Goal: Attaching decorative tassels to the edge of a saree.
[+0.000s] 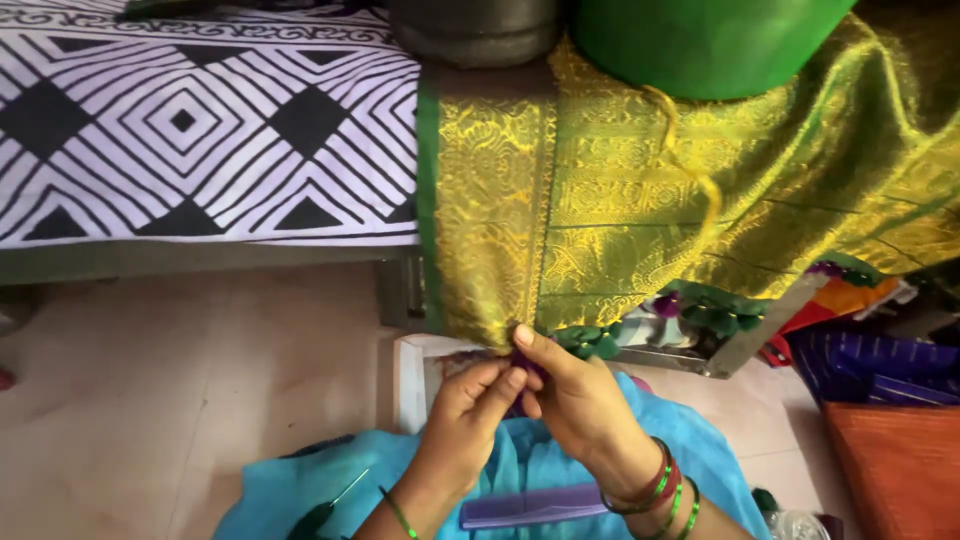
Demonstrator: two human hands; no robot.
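Pinching a small purple tassel [527,366] at the hem of a gold and green sari [620,200], both the left hand [468,420] and right hand [575,400] meet at lower centre. A purple comb [530,506] lies on turquoise cloth [300,490] below.

Gold brocade cloth [620,200] with a green border is catching the light, shining metallic, its woven pattern raised and finely rough; the green and purple tassels [700,310] along its hem are looking soft, matt, like thread. Black-and-white bed sheet [190,120] is lying flat and matt, plain printed cotton by the look, while the floor [180,380] is showing smooth, faintly glossy beige tile. Turquoise cloth [530,460] on the lap is draping thin and dull, and the purple comb [530,505] on it is reading as smooth plastic.
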